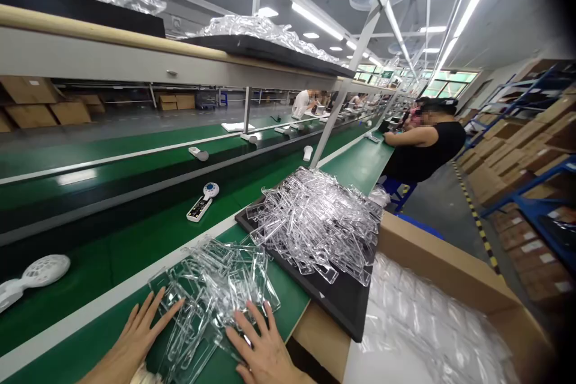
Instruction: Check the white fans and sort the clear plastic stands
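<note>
Fingers of the left hand (130, 342) and right hand (263, 351) lie spread flat, gripping nothing, lightly on loose clear plastic frames (216, 288) at the bench (288, 306) near edge, beside a black tray (344, 303) heaped with more frames (315, 222).

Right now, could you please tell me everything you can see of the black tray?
The tray is flat, black and rectangular, with a matte look. It lies on the green bench, beside a cardboard box. A heap of clear plastic frames covers most of it; only its lower part shows bare.
</note>
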`<state>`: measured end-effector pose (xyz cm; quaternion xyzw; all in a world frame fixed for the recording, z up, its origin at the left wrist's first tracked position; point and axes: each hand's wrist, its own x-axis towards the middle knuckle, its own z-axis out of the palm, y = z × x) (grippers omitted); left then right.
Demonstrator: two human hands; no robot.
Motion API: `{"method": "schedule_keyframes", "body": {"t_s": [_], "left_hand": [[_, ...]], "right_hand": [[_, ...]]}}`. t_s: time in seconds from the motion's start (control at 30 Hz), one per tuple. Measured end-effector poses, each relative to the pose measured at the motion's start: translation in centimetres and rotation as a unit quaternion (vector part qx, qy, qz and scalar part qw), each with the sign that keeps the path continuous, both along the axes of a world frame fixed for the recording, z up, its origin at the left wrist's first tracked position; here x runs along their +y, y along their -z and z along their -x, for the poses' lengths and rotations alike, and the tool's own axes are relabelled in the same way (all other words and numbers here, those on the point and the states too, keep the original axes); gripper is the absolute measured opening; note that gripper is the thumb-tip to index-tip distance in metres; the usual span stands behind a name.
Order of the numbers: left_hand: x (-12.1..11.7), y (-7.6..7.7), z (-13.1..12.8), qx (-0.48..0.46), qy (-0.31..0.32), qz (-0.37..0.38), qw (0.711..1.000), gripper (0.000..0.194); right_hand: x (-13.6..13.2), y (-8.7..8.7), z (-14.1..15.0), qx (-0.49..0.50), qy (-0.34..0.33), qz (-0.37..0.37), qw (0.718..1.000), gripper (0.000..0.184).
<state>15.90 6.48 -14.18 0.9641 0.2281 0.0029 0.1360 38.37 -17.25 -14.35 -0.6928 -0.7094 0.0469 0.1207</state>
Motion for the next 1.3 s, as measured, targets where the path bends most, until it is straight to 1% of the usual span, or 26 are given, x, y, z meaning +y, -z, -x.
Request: {"method": "schedule_keyframes", "body": {"t_s": [0.17,0.27,0.3,0.37,0.43,0.5,0.6,0.67,0.73,0.8,0.83,0.87,0.9,0.93,1.0,1.03,1.07,1.13,1.2,1.23,1.3], "left_hand": [[-0.1,-1.3,-2.0,0.015,0.002,0.04,0.999,0.136],[-0.1,-2.0,-2.6,0.028,0.021,0.057,0.998,0.132],[-0.1,-2.1,-2.7,0.028,0.015,0.06,0.998,0.129],[-0.4,-2.3,-2.5,0.02,-0.008,0.055,0.998,0.123],[-0.9,-2.4,-2.0,0.003,-0.02,0.031,0.999,0.121],[-1.5,-2.7,-1.7,-0.015,-0.001,-0.001,1.0,0.111],[-3.1,-3.3,-2.2,-0.056,0.026,-0.062,0.996,0.088],[-4.3,-3.4,-3.4,-0.08,0.055,-0.102,0.99,0.082],[-5.2,-2.8,-4.6,-0.091,0.095,-0.13,0.983,0.08],[-5.4,-1.9,-5.2,-0.085,0.152,-0.127,0.977,0.083],[-5.3,-1.4,-5.2,-0.075,0.176,-0.114,0.975,0.086],[-5.0,-0.9,-5.0,-0.066,0.189,-0.101,0.975,0.089],[-4.6,-0.5,-4.6,-0.058,0.195,-0.088,0.975,0.091],[-4.3,-0.1,-4.1,-0.054,0.196,-0.079,0.976,0.092],[-3.7,0.5,-2.7,-0.058,0.173,-0.087,0.979,0.087],[-3.5,0.8,-2.0,-0.065,0.156,-0.102,0.98,0.083],[-3.4,1.2,-1.4,-0.07,0.141,-0.119,0.98,0.081],[-3.0,2.0,-0.4,-0.076,0.127,-0.143,0.979,0.079],[-2.4,2.9,0.1,-0.08,0.134,-0.138,0.978,0.08],[-2.2,3.3,0.2,-0.085,0.141,-0.134,0.977,0.079],[-1.9,3.7,0.4,-0.098,0.146,-0.143,0.974,0.073]], "right_hand": [[-0.3,-1.9,-1.7,0.016,0.016,0.031,0.999,0.085],[-0.2,-2.6,-2.5,0.016,0.01,0.029,0.999,0.089],[-0.2,-2.9,-2.9,0.015,0.009,0.024,1.0,0.09],[-0.2,-3.5,-3.7,0.013,0.015,0.019,1.0,0.096],[-0.2,-4.0,-4.5,0.021,0.008,0.029,0.999,0.098],[-0.2,-4.0,-4.7,0.039,-0.015,0.039,0.998,0.092],[0.2,-3.1,-3.2,0.066,-0.055,0.027,0.996,0.083],[1.0,-2.5,-1.2,0.07,-0.069,0.012,0.995,0.075],[2.1,-2.4,0.8,0.072,-0.077,0.008,0.994,0.062],[3.1,-2.9,2.4,0.087,-0.081,0.001,0.993,0.049],[3.5,-3.4,2.8,0.096,-0.072,-0.008,0.993,0.042],[3.8,-4.0,3.1,0.102,-0.049,-0.014,0.994,0.035],[4.1,-4.7,3.1,0.102,-0.005,-0.013,0.995,0.03],[4.3,-5.4,3.0,0.095,0.057,-0.005,0.994,0.03],[5.0,-6.7,2.4,0.067,0.185,0.019,0.98,0.038],[5.5,-7.3,2.2,0.052,0.227,0.029,0.972,0.04],[6.2,-7.7,2.0,0.042,0.247,0.036,0.967,0.04],[8.0,-8.2,2.0,0.034,0.251,0.042,0.966,0.032],[10.3,-8.1,2.5,0.034,0.258,0.057,0.964,0.02],[11.4,-7.9,2.9,0.036,0.269,0.068,0.96,0.018],[13.1,-7.4,3.5,0.044,0.293,0.094,0.95,0.024]]}}
